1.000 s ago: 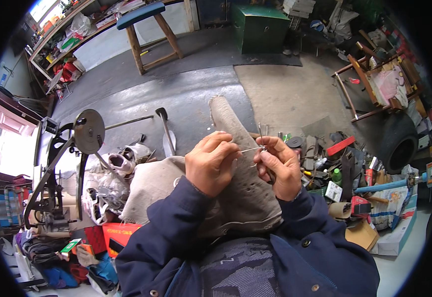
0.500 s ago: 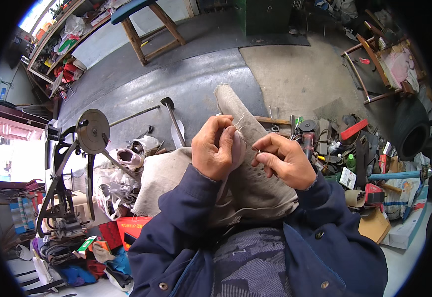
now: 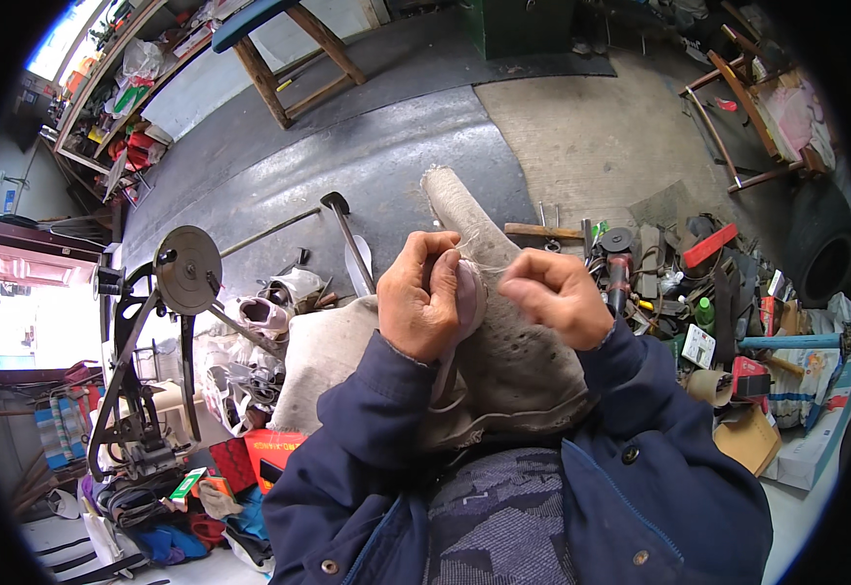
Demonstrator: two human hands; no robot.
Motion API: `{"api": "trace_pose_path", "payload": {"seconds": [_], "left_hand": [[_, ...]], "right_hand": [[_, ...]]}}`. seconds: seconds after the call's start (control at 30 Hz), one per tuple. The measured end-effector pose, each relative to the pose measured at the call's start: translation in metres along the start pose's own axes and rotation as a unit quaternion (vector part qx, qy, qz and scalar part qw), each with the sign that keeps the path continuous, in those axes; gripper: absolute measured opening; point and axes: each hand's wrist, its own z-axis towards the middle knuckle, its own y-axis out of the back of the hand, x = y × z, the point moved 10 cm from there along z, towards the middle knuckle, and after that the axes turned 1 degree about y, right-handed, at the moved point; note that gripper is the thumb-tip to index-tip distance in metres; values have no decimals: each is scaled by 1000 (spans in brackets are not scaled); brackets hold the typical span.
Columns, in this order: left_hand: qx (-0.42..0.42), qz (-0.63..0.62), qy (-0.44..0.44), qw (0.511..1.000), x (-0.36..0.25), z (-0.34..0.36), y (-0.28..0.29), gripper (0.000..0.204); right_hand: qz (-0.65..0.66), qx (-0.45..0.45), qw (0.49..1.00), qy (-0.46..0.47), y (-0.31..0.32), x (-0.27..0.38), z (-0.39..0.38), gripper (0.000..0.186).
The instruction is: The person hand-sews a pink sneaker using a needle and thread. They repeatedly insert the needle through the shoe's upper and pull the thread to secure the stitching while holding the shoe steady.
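My left hand (image 3: 419, 297) is closed round a pale pinkish shoe (image 3: 471, 300), its thumb and fingers gripping the upper part. Most of the shoe is hidden behind the hand. A thin pale thread (image 3: 487, 266) stretches from the shoe across to my right hand (image 3: 559, 295). The right fingers are curled in a pinch on the thread, slightly smeared by motion; whether they hold anything else is hidden. Under both hands, a worn grey-beige cloth (image 3: 528, 366) covers my lap, with frayed edges and small holes.
At the left stands a black metal machine with a round wheel (image 3: 188, 270). Another pinkish shoe (image 3: 261, 314) and plastic bags lie beside it. Tools and a green bottle (image 3: 704, 313) crowd the right side. A wooden-legged stool (image 3: 264, 83) stands ahead.
My right hand has turned, its fingers curling in more, and the thread between it and the shoe now shows stretched. My left hand keeps its grip on the shoe. The view has shifted slightly.
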Motion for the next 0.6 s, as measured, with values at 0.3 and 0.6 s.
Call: {"api": "trace_pose_path", "payload": {"seconds": [0.3,0.6], "left_hand": [[-1,6,-11,1000,3,2,-3,13],[-12,-34,5,999,9,5,-5,11]], "right_hand": [[273,-235,929,81,59,-9,-4,18],[-219,-48,971,86,8,10,14,19]]}}
